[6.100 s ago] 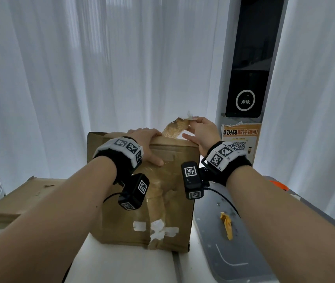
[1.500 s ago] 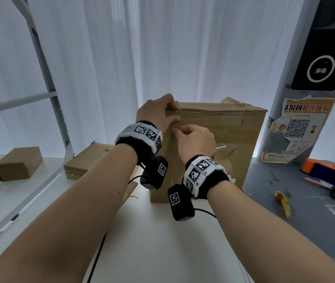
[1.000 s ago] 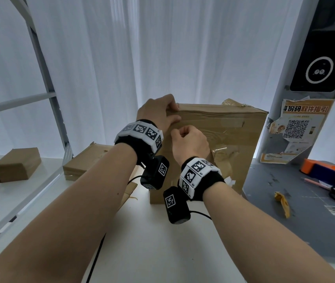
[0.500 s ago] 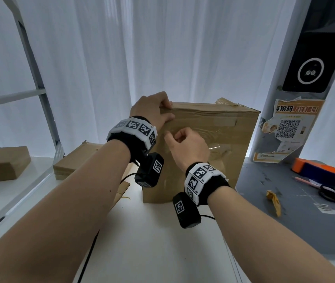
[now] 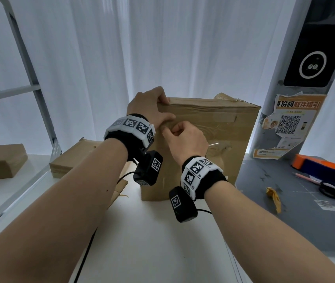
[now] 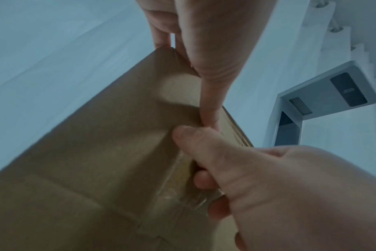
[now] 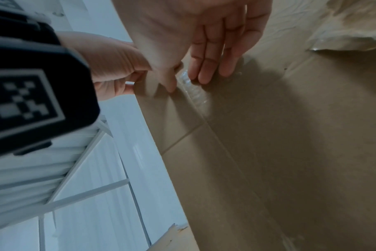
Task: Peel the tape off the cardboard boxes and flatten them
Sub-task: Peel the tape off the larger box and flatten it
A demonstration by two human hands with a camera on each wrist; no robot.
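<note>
Now pinching a lifted end of clear tape [image 6: 195,198] between right hand [image 5: 185,137] thumb and curled fingers, where half a second back only picking at the seam. Left hand [image 5: 152,107] still clamped over the top left corner of the upright box [image 5: 213,139], thumb pressed on the front face. Box standing at the far edge of the white counter [image 5: 152,231], unflattened. Means the strip looks ready to pull; flattening not yet begun.

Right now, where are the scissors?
In the head view the scissors lie far right on the grey mat, just in front of the orange-and-blue block, beside a pink pen.
</note>
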